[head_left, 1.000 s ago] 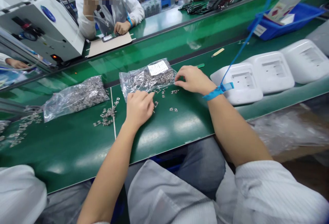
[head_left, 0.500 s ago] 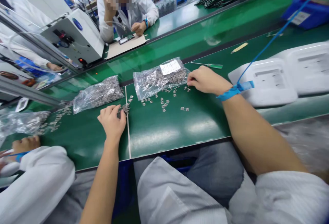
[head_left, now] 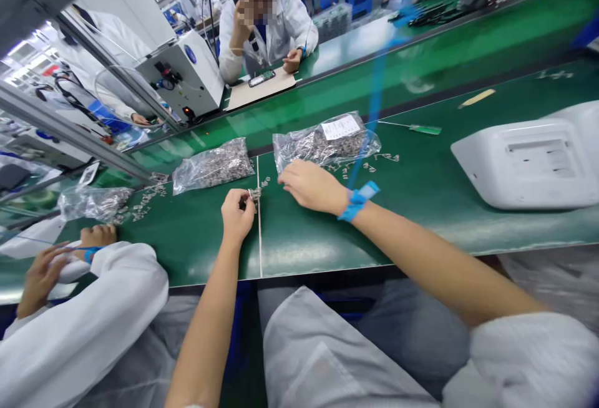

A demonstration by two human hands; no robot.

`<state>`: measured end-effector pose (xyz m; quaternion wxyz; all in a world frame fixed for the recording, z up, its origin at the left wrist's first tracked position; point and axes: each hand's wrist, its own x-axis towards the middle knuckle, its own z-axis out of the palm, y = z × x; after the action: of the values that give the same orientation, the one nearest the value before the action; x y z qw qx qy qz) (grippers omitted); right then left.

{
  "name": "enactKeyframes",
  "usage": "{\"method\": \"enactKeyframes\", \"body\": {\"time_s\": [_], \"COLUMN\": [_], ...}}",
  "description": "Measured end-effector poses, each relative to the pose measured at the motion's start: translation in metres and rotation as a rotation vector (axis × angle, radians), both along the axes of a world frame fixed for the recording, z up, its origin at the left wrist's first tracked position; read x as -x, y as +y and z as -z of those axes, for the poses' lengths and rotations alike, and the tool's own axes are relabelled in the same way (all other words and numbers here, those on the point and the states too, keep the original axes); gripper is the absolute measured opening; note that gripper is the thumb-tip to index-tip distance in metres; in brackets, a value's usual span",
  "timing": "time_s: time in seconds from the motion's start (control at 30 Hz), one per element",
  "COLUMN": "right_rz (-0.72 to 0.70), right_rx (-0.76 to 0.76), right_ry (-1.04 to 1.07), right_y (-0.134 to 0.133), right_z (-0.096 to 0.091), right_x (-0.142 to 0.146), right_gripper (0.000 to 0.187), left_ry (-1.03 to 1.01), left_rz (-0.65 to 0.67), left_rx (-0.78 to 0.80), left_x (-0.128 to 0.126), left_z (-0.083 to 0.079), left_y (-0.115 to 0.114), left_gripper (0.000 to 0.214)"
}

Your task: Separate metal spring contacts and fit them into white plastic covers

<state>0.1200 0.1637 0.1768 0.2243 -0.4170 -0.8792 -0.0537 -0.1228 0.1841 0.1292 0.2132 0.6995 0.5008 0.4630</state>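
Note:
My left hand (head_left: 238,216) rests on the green bench with its fingers curled and the thumb bent in. Small shiny metal parts (head_left: 255,194) show at its fingertips, beside the white line on the bench. My right hand (head_left: 316,186) is over the bench to the right, its fingers bent together and pointing left; whatever they pinch is hidden. Just behind it lies a clear plastic bag (head_left: 344,146) full of small metal parts, with a white label (head_left: 340,127). Loose metal parts (head_left: 368,168) are scattered along the bag's front, partly covered by my right hand.
A second bag of parts (head_left: 215,166) lies behind my left hand. Right of centre are a green-handled screwdriver (head_left: 425,129) and a white plastic housing (head_left: 528,165). A blue strap (head_left: 358,202) circles my right wrist, its cord rising. A co-worker's sleeve (head_left: 116,277) is close on the left.
My right hand has left the loose parts at the labelled bag's right end and moved left toward my left hand. My left hand stays beside the white line. The view has shifted.

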Motion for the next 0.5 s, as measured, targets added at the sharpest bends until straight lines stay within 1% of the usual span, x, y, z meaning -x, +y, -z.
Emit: {"method": "enactKeyframes", "body": {"time_s": [0.07, 0.1, 0.17, 0.23, 0.33, 0.43, 0.5], "right_rz": [0.013, 0.019, -0.001, -0.029, -0.032, -0.015, 0.003], "right_rx": [0.038, 0.081, 0.161, 0.200, 0.228, 0.284, 0.311], "right_ry": [-0.044, -0.051, -0.050, -0.030, 0.022, 0.097, 0.155], "right_y": [0.020, 0.029, 0.043, 0.048, 0.045, 0.037, 0.031], "right_z": [0.008, 0.013, 0.022, 0.029, 0.031, 0.021, 0.013], "right_x": [0.031, 0.045, 0.066, 0.078, 0.083, 0.075, 0.067], "right_gripper": [0.031, 0.033, 0.029, 0.022, 0.024, 0.021, 0.019], "left_ry": [-0.182, -0.273, -0.446, -0.595, -0.763, -0.863, -0.889], "left_rz": [-0.021, -0.025, -0.028, -0.032, -0.030, -0.008, 0.019], "left_rx": [0.042, 0.068, 0.118, 0.157, 0.214, 0.262, 0.276], "left_x": [0.001, 0.001, 0.002, 0.002, 0.003, 0.003, 0.002], "left_z": [0.003, 0.004, 0.006, 0.005, 0.003, -0.001, -0.002], "left_y": [0.002, 0.004, 0.007, 0.010, 0.015, 0.018, 0.019], "left_gripper": [0.011, 0.014, 0.018, 0.023, 0.032, 0.039, 0.040]}}
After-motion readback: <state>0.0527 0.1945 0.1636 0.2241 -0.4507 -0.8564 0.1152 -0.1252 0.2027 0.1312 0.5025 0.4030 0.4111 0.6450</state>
